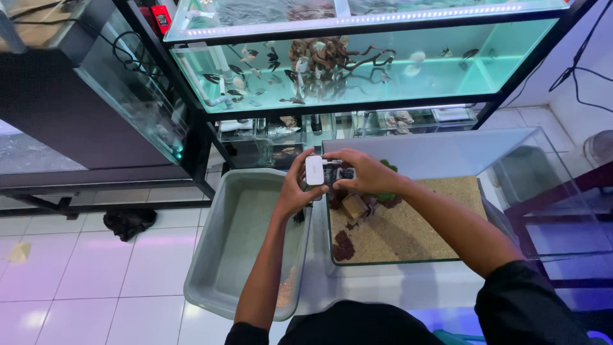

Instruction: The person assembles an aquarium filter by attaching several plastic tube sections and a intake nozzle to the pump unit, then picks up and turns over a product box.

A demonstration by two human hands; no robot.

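Observation:
My left hand (pixel 295 189) holds a small white box-shaped device (pixel 314 170) by its side, above the gap between the basin and the glass tank. My right hand (pixel 366 171) grips the dark part (pixel 345 174) joined to the device's right end. Both hands hover over the near left corner of a glass tank (pixel 447 148) with a sand floor (pixel 421 223). Under my hands lie dark red-brown stones (pixel 343 246), a small tan block (pixel 355 206) and a bit of green plant (pixel 387 197).
A grey plastic basin (pixel 237 243) with some sand in a corner stands left of the tank. Behind is a black metal rack with lit aquariums (pixel 357 70) holding fish and driftwood. White floor tiles, a dark cloth (pixel 128 222) and hanging cables surround them.

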